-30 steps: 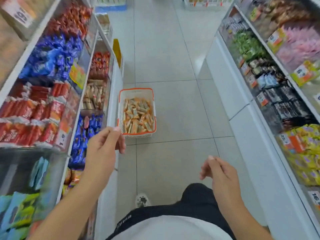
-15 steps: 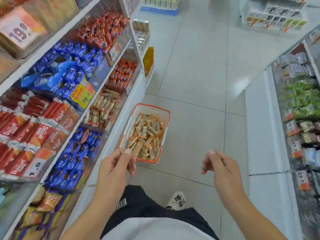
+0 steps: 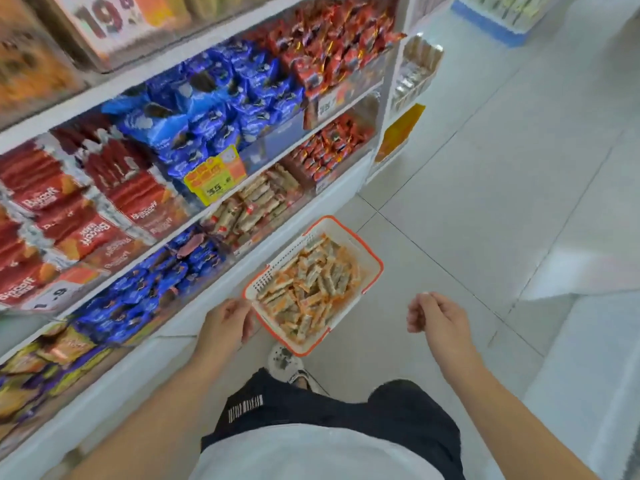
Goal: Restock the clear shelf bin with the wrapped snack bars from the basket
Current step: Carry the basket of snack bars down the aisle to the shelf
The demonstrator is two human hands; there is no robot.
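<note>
From the head camera, a white basket (image 3: 360, 240) with an orange rim sits on the pale tiled floor (image 3: 485, 188), tight against the foot of the shelving unit on the person's left. It is filled almost to the rim with wrapped snack bars (image 3: 308, 282), slim sticks in pale and orange wrappers lying in a loose, criss-crossed heap. The clear shelf bin (image 3: 256, 209) holding matching pale bars with red marks stands on the lower shelf just above and behind the basket, its stock lying in rough rows.

The left hand (image 3: 225, 323) hangs near the basket's near-left corner, its fingers loosely curled and holding nothing; whether it touches the rim cannot be told. The right hand (image 3: 436, 317) hovers to the right of the basket, well apart from it, fingers relaxed and slightly bent, also without anything in them.

Around the bin, blue packets (image 3: 214, 109) fill the shelf above, with red biscuit packs (image 3: 86, 209) to their left and red-orange wrapped sweets (image 3: 332, 46) to their right. A yellow price tag (image 3: 214, 178) marked 35 hangs on the shelf edge, directly above the bin's left part. More blue packets (image 3: 156, 282) crowd the lower shelf left of the bin. One white shoe (image 3: 287, 365) shows on the floor just below the basket, above dark shorts (image 3: 346, 410) and a white shirt (image 3: 311, 455)
</note>
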